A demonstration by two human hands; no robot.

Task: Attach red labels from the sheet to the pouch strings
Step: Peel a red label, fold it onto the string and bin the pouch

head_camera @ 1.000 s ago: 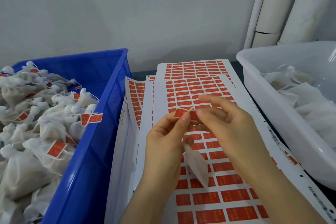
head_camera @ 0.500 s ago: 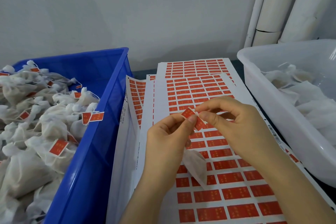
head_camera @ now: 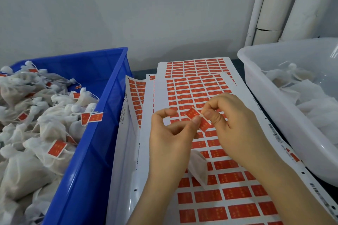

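Observation:
Over the sheet of red labels (head_camera: pixel 204 89), both hands meet. My left hand (head_camera: pixel 170 142) and my right hand (head_camera: pixel 236 124) pinch a single red label (head_camera: pixel 192 113), which is bent around a thin white string. A small white pouch (head_camera: pixel 198 166) hangs below my left hand, partly hidden by it. The label's lower half (head_camera: pixel 205 125) shows beneath my right thumb.
A blue bin (head_camera: pixel 102 133) at the left holds several white pouches with red labels. At the right, a white tub (head_camera: pixel 274 107) holds several white pouches without visible labels. More label sheets (head_camera: pixel 193 65) lie stacked beneath. White pipes (head_camera: pixel 274 5) stand at the back right.
The label, held flat between both hands a second ago, is now tilted and bent at its middle around the string. Both hands stay in about the same place.

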